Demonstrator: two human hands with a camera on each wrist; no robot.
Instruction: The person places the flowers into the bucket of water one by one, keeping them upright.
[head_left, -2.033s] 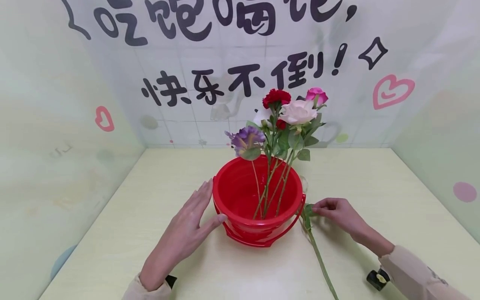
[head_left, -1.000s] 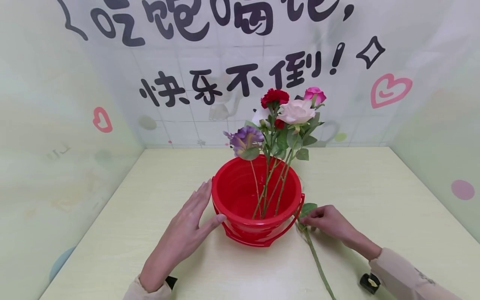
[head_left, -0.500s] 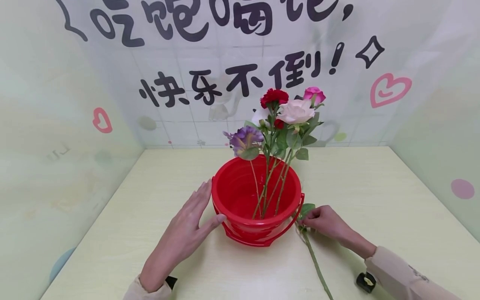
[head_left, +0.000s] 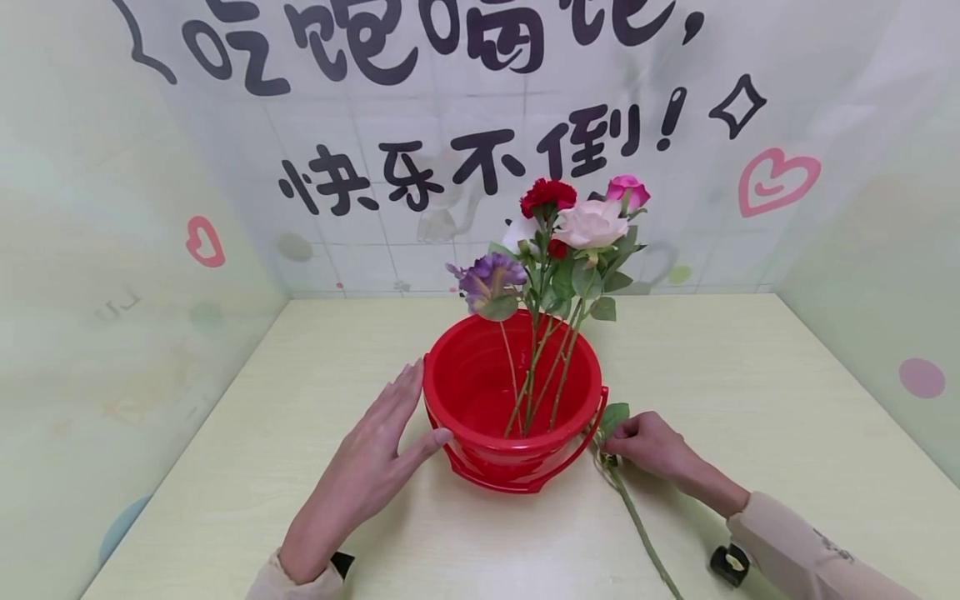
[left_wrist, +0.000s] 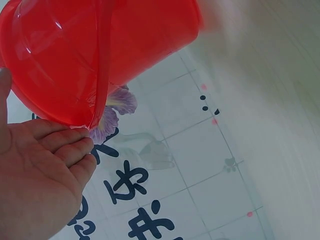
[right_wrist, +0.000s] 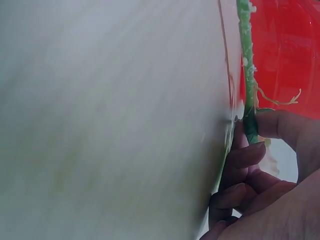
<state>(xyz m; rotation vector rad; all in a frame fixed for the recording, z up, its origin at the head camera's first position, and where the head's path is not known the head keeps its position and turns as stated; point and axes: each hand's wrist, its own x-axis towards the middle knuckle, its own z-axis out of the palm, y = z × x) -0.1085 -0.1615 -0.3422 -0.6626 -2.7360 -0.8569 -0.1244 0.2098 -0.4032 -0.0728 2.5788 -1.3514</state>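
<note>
A red bucket point(head_left: 513, 458) stands on the table, its handle hanging at the front. My left hand point(head_left: 367, 458), fingers straight, rests against the bucket's left side; the left wrist view shows the fingertips at the rim. Beside the bucket's right side, my right hand point(head_left: 652, 446) pinches the green stem point(right_wrist: 246, 65) of a flower lying on the table, near its leaf point(head_left: 615, 419). The bloom is hidden behind the bucket in the head view. Inside the bucket several flowers lean on long stems: a purple one point(head_left: 491, 279), a red carnation point(head_left: 549, 197), a pale pink rose point(head_left: 592, 223) and a magenta rose point(head_left: 628, 192).
The pale wooden table point(head_left: 337, 350) is bounded at the back by a printed wall sheet point(head_left: 420, 108) with dark lettering. Side panels rise left and right. A small black wrist device point(head_left: 730, 565) hangs by the right sleeve.
My right hand has moved left and slightly down along the flower, from its leaf to its stem, and now pinches it. My left hand and the bucket have stayed in place.
</note>
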